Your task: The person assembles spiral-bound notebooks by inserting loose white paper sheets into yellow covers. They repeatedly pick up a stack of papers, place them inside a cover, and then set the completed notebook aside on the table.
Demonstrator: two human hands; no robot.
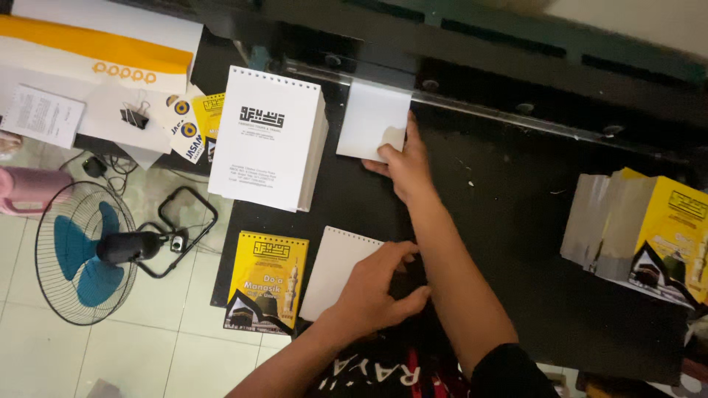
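White sheet stack, at the far edge of the desk under the metal bar: pinned flat by the right hand, fingers extended, nothing gripped. Punched white sheets, near edge: pressed by the left hand, fingers curled. Risk noted: the far stack could be skewed, and fingertips caught, so close to the bar.

Matt white paper sheet under right hand; glossy yellow card booklet; smooth black matt worktop; shiny metal rail; glazed pale floor tiles.
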